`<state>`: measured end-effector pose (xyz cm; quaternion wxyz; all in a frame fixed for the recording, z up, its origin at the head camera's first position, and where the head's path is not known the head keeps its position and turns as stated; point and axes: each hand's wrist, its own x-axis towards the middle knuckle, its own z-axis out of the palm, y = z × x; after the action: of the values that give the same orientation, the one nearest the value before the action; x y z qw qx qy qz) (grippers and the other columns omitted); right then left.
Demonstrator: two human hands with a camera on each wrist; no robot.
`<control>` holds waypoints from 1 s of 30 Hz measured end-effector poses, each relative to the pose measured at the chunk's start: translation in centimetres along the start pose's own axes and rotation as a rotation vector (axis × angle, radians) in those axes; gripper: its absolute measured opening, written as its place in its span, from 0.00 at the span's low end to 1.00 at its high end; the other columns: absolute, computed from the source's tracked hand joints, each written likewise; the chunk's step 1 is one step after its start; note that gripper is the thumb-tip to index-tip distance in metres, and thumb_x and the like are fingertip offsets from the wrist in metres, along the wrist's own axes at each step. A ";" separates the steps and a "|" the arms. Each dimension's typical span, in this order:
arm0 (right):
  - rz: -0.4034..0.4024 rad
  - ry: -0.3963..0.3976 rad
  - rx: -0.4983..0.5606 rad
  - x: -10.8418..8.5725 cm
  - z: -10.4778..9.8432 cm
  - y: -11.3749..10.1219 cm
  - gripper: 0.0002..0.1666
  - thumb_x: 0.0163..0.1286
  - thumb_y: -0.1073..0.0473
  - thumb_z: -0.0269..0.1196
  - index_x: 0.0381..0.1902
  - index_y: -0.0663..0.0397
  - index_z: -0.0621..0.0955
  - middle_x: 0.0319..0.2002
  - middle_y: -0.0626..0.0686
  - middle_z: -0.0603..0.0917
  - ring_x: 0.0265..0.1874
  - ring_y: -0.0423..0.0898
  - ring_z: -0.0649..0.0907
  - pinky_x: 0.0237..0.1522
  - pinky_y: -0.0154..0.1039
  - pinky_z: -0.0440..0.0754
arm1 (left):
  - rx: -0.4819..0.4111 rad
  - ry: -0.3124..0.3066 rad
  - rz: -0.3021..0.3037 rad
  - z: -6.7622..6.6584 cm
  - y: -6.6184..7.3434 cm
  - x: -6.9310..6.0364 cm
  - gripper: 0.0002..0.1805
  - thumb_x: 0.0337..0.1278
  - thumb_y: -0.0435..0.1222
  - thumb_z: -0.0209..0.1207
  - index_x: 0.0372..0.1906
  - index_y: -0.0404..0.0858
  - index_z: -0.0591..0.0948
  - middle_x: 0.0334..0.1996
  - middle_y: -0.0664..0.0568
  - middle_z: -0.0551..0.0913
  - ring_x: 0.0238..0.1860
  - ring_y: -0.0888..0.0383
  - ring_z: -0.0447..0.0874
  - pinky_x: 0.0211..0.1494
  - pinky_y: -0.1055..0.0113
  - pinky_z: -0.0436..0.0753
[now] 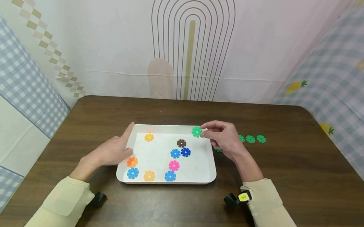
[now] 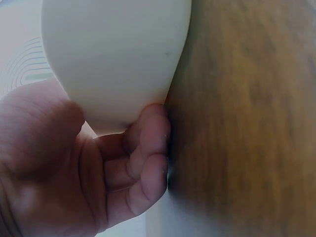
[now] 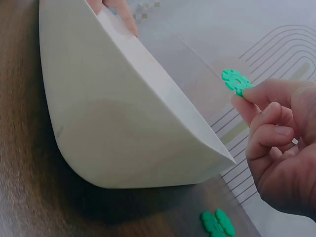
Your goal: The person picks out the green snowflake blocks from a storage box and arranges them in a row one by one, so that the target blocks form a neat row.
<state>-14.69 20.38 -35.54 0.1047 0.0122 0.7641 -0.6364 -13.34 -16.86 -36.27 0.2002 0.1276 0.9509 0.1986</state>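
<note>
Between thumb and index finger, my right hand (image 1: pixel 225 136) pinches a green notched flower disc (image 1: pixel 196 131) over the far right corner of a white tray (image 1: pixel 197 176). The right wrist view shows that green disc (image 3: pixel 236 81) raised above the rim. At the tray's left side, my left hand (image 1: pixel 113 151) grips the rim, thumb inside and index finger stretched along the edge. Its other fingers (image 2: pixel 155 133) curl against the outer wall. Inside the tray lie several similar discs, among them yellow (image 1: pixel 149 137), brown (image 1: pixel 181 143), dark blue (image 1: pixel 185 152), pink (image 1: pixel 174 165) and orange (image 1: pixel 132 162).
Right of the tray, several green discs (image 1: pixel 250 139) lie in a row on the dark wooden table (image 1: pixel 290 167). Another green disc (image 1: pixel 219 150) is partly hidden by the right hand. A patterned cloth (image 1: pixel 111 38) hangs behind the table.
</note>
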 end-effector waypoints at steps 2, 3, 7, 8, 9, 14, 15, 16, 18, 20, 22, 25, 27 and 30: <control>0.005 -0.001 0.004 0.0 -0.2 0.0 0.13 0.69 0.63 0.71 0.51 0.58 0.88 0.31 0.55 0.85 0.18 0.42 0.72 0.20 0.33 0.66 | -0.002 0.003 0.003 0.0 0.0 0.0 0.54 0.73 0.39 0.56 0.85 0.34 0.31 0.26 0.49 0.77 0.29 0.56 0.76 0.38 0.61 0.75; 0.005 -0.002 0.006 0.0 -0.3 0.0 0.13 0.69 0.63 0.71 0.51 0.58 0.87 0.31 0.55 0.84 0.19 0.42 0.72 0.20 0.32 0.66 | -0.003 0.003 0.004 0.0 0.0 0.0 0.54 0.73 0.39 0.56 0.85 0.34 0.31 0.26 0.49 0.77 0.28 0.56 0.76 0.37 0.61 0.75; 0.001 -0.004 -0.002 -0.1 -0.6 0.1 0.14 0.70 0.62 0.70 0.52 0.58 0.87 0.30 0.54 0.83 0.19 0.42 0.73 0.21 0.32 0.66 | -0.004 0.007 0.010 0.1 0.0 0.0 0.54 0.73 0.39 0.56 0.85 0.34 0.31 0.26 0.49 0.77 0.28 0.56 0.76 0.36 0.62 0.74; -0.002 -0.005 -0.006 -0.1 -0.7 0.2 0.14 0.70 0.62 0.70 0.52 0.58 0.87 0.31 0.54 0.83 0.20 0.42 0.73 0.21 0.32 0.66 | -0.004 0.007 0.012 0.1 0.0 -0.1 0.54 0.73 0.39 0.56 0.85 0.34 0.32 0.26 0.49 0.77 0.28 0.56 0.76 0.36 0.62 0.74; -0.003 -0.004 -0.010 -0.1 -0.8 0.2 0.14 0.71 0.62 0.70 0.52 0.58 0.87 0.31 0.54 0.83 0.20 0.42 0.72 0.21 0.32 0.66 | -0.005 0.007 0.015 0.1 0.0 -0.1 0.54 0.73 0.39 0.57 0.85 0.34 0.32 0.26 0.49 0.77 0.28 0.56 0.76 0.36 0.62 0.74; -0.019 0.001 -0.013 -0.1 -1.5 0.3 0.13 0.71 0.62 0.70 0.52 0.59 0.87 0.32 0.51 0.85 0.18 0.42 0.71 0.21 0.33 0.66 | -0.008 0.009 0.023 0.1 -0.1 -0.1 0.54 0.73 0.39 0.56 0.85 0.34 0.32 0.25 0.49 0.76 0.26 0.55 0.74 0.34 0.62 0.72; -0.022 0.001 -0.009 -0.1 -1.6 0.3 0.13 0.70 0.62 0.70 0.51 0.59 0.87 0.31 0.50 0.85 0.18 0.42 0.71 0.21 0.33 0.65 | -0.010 0.009 0.022 0.1 -0.1 -0.1 0.54 0.73 0.39 0.56 0.85 0.34 0.32 0.25 0.49 0.76 0.26 0.55 0.74 0.33 0.62 0.72; -0.022 -0.001 -0.005 -0.1 -1.7 0.4 0.13 0.70 0.62 0.70 0.51 0.59 0.87 0.31 0.49 0.85 0.18 0.42 0.71 0.21 0.33 0.65 | -0.009 0.009 0.022 0.1 -0.1 -0.1 0.53 0.73 0.39 0.56 0.85 0.34 0.32 0.24 0.49 0.76 0.26 0.55 0.74 0.33 0.62 0.72; -0.016 -0.006 0.003 0.0 -2.0 0.5 0.13 0.70 0.62 0.70 0.51 0.59 0.87 0.29 0.48 0.84 0.18 0.41 0.70 0.21 0.33 0.65 | -0.010 0.009 0.019 0.0 -0.2 -0.1 0.54 0.73 0.39 0.56 0.85 0.34 0.32 0.25 0.49 0.76 0.26 0.55 0.74 0.34 0.62 0.73; -0.008 -0.015 0.007 0.1 -2.2 0.6 0.14 0.70 0.62 0.70 0.51 0.59 0.87 0.28 0.48 0.84 0.18 0.42 0.70 0.21 0.34 0.64 | -0.011 0.008 0.014 0.1 -0.2 0.0 0.54 0.73 0.39 0.56 0.85 0.34 0.31 0.25 0.49 0.76 0.27 0.56 0.75 0.34 0.62 0.73; -0.001 -0.020 0.004 0.1 -2.6 0.8 0.13 0.70 0.62 0.70 0.51 0.59 0.86 0.28 0.48 0.83 0.18 0.42 0.70 0.21 0.34 0.64 | -0.012 0.008 0.015 0.0 -0.2 -0.1 0.54 0.73 0.39 0.56 0.85 0.34 0.31 0.25 0.49 0.76 0.27 0.56 0.75 0.34 0.62 0.73; -0.009 -0.024 0.011 0.0 -3.2 0.8 0.12 0.70 0.63 0.70 0.50 0.59 0.86 0.26 0.48 0.83 0.17 0.41 0.69 0.21 0.34 0.63 | -0.014 0.011 0.021 0.0 -0.1 -0.1 0.53 0.72 0.39 0.56 0.85 0.34 0.32 0.24 0.49 0.76 0.26 0.56 0.74 0.33 0.62 0.72; -0.015 -0.029 0.015 -0.1 -3.7 0.9 0.11 0.71 0.63 0.69 0.49 0.58 0.86 0.25 0.46 0.82 0.17 0.41 0.68 0.21 0.34 0.62 | -0.015 0.011 0.024 0.1 0.0 -0.1 0.53 0.72 0.38 0.56 0.85 0.34 0.32 0.23 0.50 0.75 0.25 0.56 0.73 0.32 0.62 0.72; -0.017 -0.041 0.027 -0.2 -4.5 0.9 0.08 0.71 0.63 0.69 0.47 0.55 0.87 0.24 0.44 0.82 0.16 0.40 0.67 0.20 0.34 0.62 | -0.015 0.011 0.026 0.1 0.0 -0.1 0.53 0.72 0.38 0.56 0.85 0.33 0.32 0.23 0.50 0.75 0.24 0.56 0.73 0.31 0.62 0.71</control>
<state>-14.99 24.99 -35.58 0.1147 -0.0062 0.7531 -0.6478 -13.22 -16.82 -36.30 0.1932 0.1374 0.9488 0.2089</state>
